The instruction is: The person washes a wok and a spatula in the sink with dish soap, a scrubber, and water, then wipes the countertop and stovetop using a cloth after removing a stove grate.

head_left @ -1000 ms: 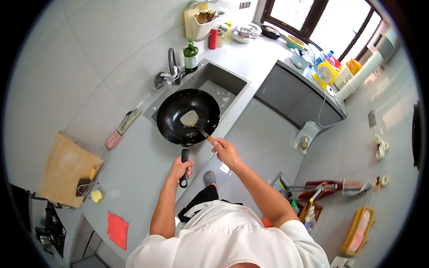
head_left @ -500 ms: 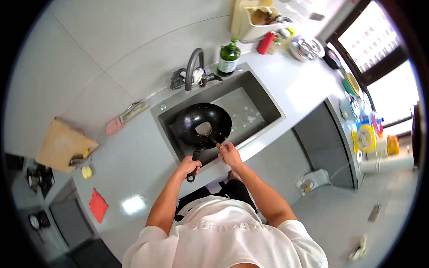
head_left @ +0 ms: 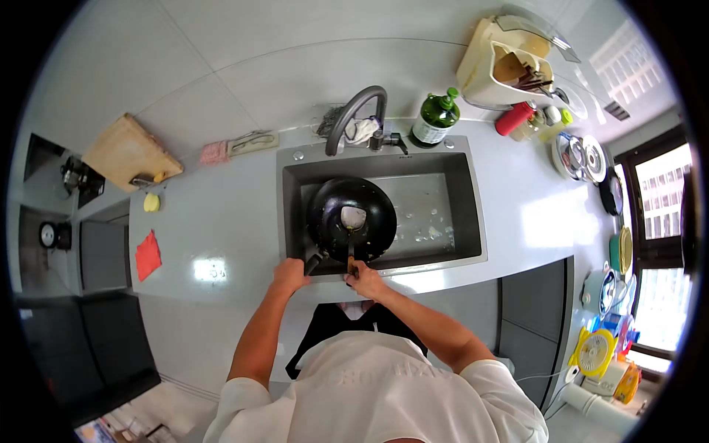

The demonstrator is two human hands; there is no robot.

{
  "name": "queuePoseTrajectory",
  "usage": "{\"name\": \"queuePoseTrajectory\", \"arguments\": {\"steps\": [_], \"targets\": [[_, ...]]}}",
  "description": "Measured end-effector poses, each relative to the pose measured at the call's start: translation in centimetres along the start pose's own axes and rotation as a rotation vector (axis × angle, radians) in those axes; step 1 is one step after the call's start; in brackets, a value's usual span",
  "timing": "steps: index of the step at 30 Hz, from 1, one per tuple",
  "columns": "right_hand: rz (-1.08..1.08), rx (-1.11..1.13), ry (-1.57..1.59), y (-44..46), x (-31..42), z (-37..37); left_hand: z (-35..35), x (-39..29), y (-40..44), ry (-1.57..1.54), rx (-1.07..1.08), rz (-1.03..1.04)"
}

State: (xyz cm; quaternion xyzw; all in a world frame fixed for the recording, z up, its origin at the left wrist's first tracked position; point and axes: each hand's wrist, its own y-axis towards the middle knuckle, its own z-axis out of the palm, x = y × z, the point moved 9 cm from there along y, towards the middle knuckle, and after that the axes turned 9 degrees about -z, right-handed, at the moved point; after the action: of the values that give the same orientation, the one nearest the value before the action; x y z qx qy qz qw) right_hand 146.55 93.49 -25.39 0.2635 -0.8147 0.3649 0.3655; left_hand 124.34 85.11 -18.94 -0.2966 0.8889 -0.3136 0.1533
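A black wok (head_left: 373,229) rests in the left part of the grey sink (head_left: 467,199). My left hand (head_left: 291,275) is closed at the end of its black handle, which points toward my body. My right hand (head_left: 364,281) grips the brown handle of a spatula (head_left: 354,217). The spatula's metal blade lies inside the wok, near the middle. Small light bits cling to the wok's inner wall. Over the back edge of the sink arches a dark faucet (head_left: 360,111).
Behind the sink stands a green pump bottle (head_left: 436,118). A utensil holder (head_left: 509,74), red can (head_left: 515,118) and metal bowls (head_left: 580,156) line the back right. On the left are a cutting board (head_left: 131,155), a yellow piece (head_left: 151,202) and a red cloth (head_left: 148,256).
The camera view has turned, so the sink now appears level. The wok handle has swung leftward relative to the spatula, and my left hand is now at its end.
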Motion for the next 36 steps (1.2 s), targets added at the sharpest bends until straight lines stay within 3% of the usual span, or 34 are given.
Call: {"name": "queuePoseTrajectory", "arguments": {"steps": [7,12,16,19,20,24,27,31,36], "targets": [[-0.098,0.1,-0.111,3.2,5.8,-2.2,-2.5,1.5,-0.4,0.161,-0.031,-0.075],[-0.317,-0.186,0.023,7.9,14.9,-6.2,-10.2,2.7,2.5,0.017,-0.226,-0.087],[-0.556,-0.439,-0.052,13.6,22.3,-8.9,-18.1,2.3,5.2,-0.071,-0.364,-0.025],[-0.472,-0.548,-0.187,17.5,27.3,-11.6,-23.3,1.6,7.8,-0.186,-0.501,0.069],[-0.356,-0.583,-0.261,18.7,28.4,-12.6,-25.0,1.4,8.5,-0.235,-0.564,0.127],[0.022,-0.551,-0.478,23.4,30.9,-16.5,-28.2,0.7,11.4,-0.267,-0.514,0.187],[0.161,-0.529,-0.612,27.8,29.8,-18.1,-29.2,0.4,13.2,-0.23,-0.433,0.215],[0.166,-0.49,-0.883,30.2,29.2,-19.3,-28.9,0.8,15.0,-0.265,-0.33,0.252],[0.14,-0.412,-0.961,31.6,28.1,-18.9,-28.7,1.7,16.1,-0.257,-0.321,0.287]]}}
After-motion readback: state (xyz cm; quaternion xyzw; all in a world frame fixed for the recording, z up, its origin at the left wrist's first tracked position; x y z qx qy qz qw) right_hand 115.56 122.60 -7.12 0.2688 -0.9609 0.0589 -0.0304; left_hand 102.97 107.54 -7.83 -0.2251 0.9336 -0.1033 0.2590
